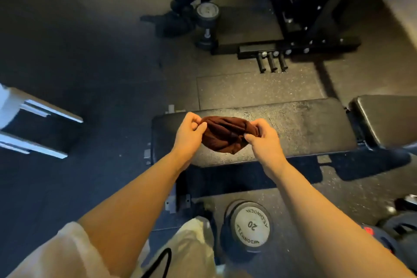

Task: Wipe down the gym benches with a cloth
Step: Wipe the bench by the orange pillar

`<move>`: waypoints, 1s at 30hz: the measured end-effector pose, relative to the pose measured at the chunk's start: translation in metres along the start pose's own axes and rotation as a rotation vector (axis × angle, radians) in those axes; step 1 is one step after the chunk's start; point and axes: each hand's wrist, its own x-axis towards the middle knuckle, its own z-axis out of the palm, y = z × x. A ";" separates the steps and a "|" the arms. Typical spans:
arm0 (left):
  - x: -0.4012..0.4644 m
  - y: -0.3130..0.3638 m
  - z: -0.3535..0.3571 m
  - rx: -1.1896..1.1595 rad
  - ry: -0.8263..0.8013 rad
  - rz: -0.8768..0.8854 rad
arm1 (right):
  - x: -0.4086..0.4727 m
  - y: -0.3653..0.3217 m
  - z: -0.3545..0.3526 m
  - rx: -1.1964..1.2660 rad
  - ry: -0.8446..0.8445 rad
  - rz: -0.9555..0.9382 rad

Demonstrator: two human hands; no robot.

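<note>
Head view: the only camera, looking down over both forearms at a bench in a gym.
Cloth: the dark brown cloth (226,134) hung bunched between the two hands, just above the near-left part of the bench pad; whether its lowest fold touched the pad could not be told.
Left hand: the left hand (189,135) pinched the cloth's left edge, thumb and fingers curled and clamped on the fabric.
Right hand: the right hand (265,140) gripped the right edge the same way, fingers closed on the fabric.
Bench: the black bench pad (304,128) ran left to right, its surface mottled in the light; a second pad (388,119) sat just beside it at the right, a narrow gap between them.
Floor: a dumbbell marked 20 (250,225) stood near, below the bench; a smaller dumbbell (206,22) and a black rack frame (293,18) lay far off.
Step in hand: judged to be readying the cloth, spreading or refolding it before wiping.
Doing it well: a flat, folded face would likely cover more pad than a bunched wad; the wiper would do best to press it down with one palm and sweep in overlapping strokes from the left end toward the gap, edges included.
</note>
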 end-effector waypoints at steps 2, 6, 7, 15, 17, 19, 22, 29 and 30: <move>-0.017 0.002 -0.022 -0.008 0.041 0.032 | -0.014 -0.011 0.010 -0.013 -0.035 -0.036; -0.054 -0.005 -0.071 0.004 0.174 0.084 | -0.045 -0.021 0.035 0.027 -0.065 -0.100; -0.063 -0.008 -0.084 0.022 0.215 0.096 | -0.052 -0.022 0.043 0.045 -0.068 -0.106; -0.109 -0.011 -0.187 0.139 0.336 0.149 | -0.108 -0.049 0.115 -0.018 -0.089 -0.181; -0.104 -0.011 -0.214 0.141 0.356 0.149 | -0.109 -0.065 0.139 -0.189 -0.071 -0.247; -0.093 -0.013 -0.246 0.126 0.351 0.136 | -0.109 -0.086 0.168 -0.246 -0.087 -0.296; -0.071 -0.019 -0.305 0.162 0.247 0.171 | -0.106 -0.122 0.226 -0.163 -0.187 -0.291; -0.012 -0.011 -0.474 0.461 -0.155 0.264 | -0.077 -0.200 0.384 -0.038 -0.069 -0.289; -0.001 -0.005 -0.491 0.503 -0.156 0.258 | -0.073 -0.211 0.401 -0.007 -0.052 -0.282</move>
